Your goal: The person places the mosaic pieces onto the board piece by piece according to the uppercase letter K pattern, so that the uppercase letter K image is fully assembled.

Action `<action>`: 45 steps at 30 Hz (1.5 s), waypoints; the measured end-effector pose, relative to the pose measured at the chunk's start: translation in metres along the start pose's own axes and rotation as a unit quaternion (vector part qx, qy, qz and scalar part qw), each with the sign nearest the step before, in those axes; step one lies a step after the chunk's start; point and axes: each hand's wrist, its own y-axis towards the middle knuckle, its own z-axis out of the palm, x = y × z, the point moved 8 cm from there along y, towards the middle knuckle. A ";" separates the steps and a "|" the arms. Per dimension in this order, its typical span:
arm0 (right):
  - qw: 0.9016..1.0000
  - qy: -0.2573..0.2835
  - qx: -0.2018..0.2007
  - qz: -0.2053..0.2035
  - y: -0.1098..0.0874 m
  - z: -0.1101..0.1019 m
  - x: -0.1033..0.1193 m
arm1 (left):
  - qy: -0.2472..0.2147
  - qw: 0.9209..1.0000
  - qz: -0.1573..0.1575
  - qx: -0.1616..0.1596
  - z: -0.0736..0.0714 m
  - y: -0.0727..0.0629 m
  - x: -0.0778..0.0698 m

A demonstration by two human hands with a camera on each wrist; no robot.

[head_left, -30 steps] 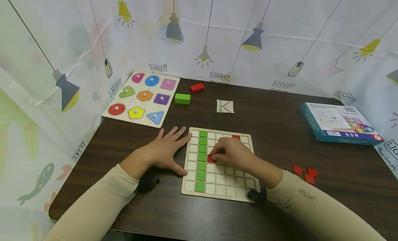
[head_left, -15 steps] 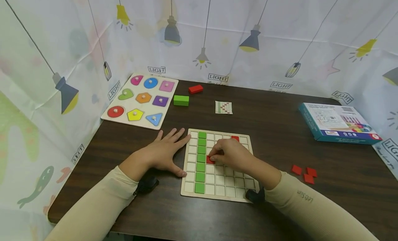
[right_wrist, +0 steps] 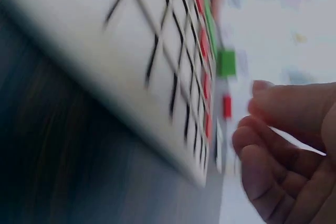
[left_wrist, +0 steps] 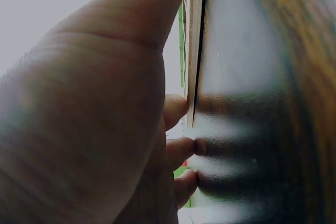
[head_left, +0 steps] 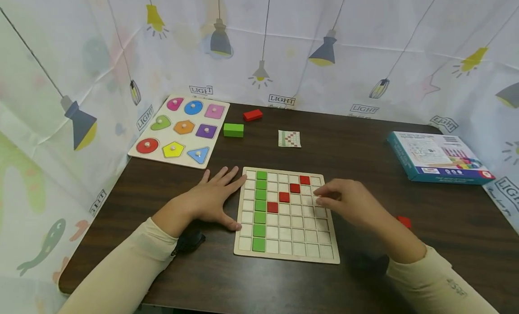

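Note:
A wooden grid board (head_left: 284, 258) lies flat on the dark table. Green tiles (head_left: 259, 218) fill one column near its left side. Red tiles (head_left: 272, 207) run diagonally from beside that column up to the top right. My left hand (head_left: 207, 201) is spread on the table, its thumb and index finger touching the board's left edge. Over the right edge of the board hovers my right hand (head_left: 350, 201), thumb and fingers loosely bent, nothing between them. In the right wrist view the thumb and index fingertips (right_wrist: 257, 106) stand slightly apart.
A shape-knob puzzle (head_left: 178, 129) sits back left, beside a green block (head_left: 233, 130) and a red block (head_left: 253, 115). A small pattern card (head_left: 289, 138) lies behind the board. Far right is a boxed set (head_left: 442, 158). One loose red tile (head_left: 403, 221) shows behind my right forearm.
My right hand has let go of the red tile beside the green column and moved right, uncovering the red diagonal. Its forearm now hides some loose tiles. The left hand stays put.

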 end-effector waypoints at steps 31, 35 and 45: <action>0.990 -0.113 -0.033 0.083 -0.066 -0.036 -0.115 | -0.007 1.000 -0.009 -0.014 0.004 -0.009 0.008; 0.988 -0.114 -0.020 0.099 -0.068 -0.037 -0.121 | -0.006 1.000 -0.004 -0.012 0.005 -0.005 0.005; 0.990 -0.079 -0.037 0.107 -0.080 -0.039 -0.127 | -0.002 1.000 0.008 -0.006 0.002 0.003 -0.005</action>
